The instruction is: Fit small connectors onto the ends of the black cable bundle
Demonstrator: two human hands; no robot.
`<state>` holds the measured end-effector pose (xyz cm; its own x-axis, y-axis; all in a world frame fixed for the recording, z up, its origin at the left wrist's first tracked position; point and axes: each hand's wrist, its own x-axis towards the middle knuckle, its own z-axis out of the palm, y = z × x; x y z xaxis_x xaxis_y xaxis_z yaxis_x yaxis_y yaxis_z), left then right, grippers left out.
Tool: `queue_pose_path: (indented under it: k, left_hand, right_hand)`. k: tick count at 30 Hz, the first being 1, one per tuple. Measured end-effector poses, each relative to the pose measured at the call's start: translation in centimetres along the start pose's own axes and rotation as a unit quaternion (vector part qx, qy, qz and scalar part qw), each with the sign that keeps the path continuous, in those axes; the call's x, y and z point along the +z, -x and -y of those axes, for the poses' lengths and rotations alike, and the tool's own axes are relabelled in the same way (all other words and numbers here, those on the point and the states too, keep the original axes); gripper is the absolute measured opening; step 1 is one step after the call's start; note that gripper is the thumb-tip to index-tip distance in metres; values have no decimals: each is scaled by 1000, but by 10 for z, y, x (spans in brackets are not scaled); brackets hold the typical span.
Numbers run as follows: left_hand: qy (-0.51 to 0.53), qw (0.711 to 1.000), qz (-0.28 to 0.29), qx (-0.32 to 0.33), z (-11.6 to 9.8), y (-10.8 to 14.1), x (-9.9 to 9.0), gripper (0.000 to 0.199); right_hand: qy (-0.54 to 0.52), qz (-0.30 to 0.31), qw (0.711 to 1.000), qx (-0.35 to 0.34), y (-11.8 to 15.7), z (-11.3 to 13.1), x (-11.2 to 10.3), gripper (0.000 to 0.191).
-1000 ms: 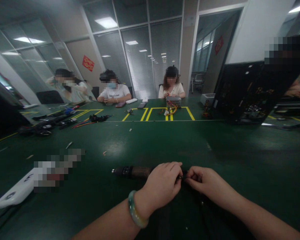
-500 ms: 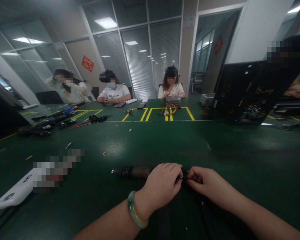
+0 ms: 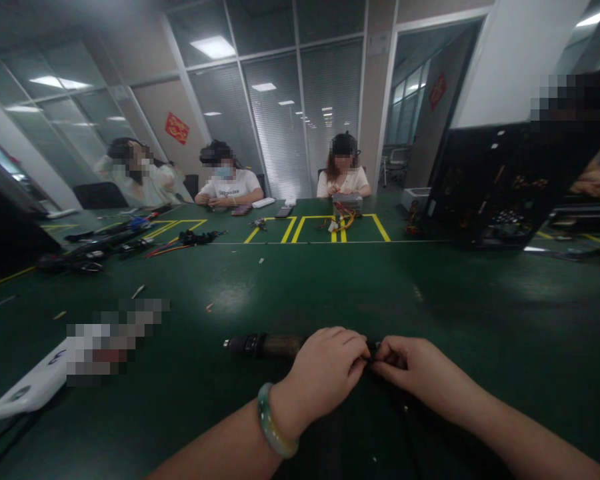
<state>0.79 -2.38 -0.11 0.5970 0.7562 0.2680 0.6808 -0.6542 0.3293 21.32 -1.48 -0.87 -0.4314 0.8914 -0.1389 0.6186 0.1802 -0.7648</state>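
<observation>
A dark electric screwdriver (image 3: 280, 346) with a brownish body lies flat on the green table, its metal tip pointing left. My left hand (image 3: 327, 363), with a green and yellow bangle at the wrist, is closed over its rear part and hides most of that end. Just right of it, my right hand (image 3: 403, 360) is closed in a pinch on a dark cable end, at the back of the screwdriver. The fingertips of both hands almost meet there. Below my right hand, a dark cord (image 3: 405, 408) runs down the table; the exact joint is hidden.
To the left lies a white device (image 3: 30, 393) with a dark cord. Bundled cables (image 3: 195, 237) lie farther back. A black computer case (image 3: 495, 187) stands at right. Across the table, several people sit; one has a grey power supply (image 3: 347, 202) with coloured wires.
Both hands stay at the rear end of the screwdriver, with only a slight shift of the fingers. The screwdriver keeps its place on the table.
</observation>
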Motion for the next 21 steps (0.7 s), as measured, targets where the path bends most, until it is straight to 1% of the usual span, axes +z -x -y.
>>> queue_pose_path:
  k: [8, 14, 18, 21]
  left_hand:
    - [2, 1000, -2, 0, -1, 0, 0, 11]
    - [-13, 1000, 3, -10, -1, 0, 0, 11]
    - [-6, 1000, -9, -27, 0, 0, 1, 14]
    - [-2, 1000, -12, -23, 0, 1, 0, 13]
  right_hand:
    - [-8, -16, 1000, 14, 2, 6, 0, 16]
    - [-14, -6, 1000, 11, 0, 1, 2, 18]
    - [-10, -1, 1000, 20, -2, 0, 3, 17]
    - [-10, -2, 1000, 20, -2, 0, 4, 16]
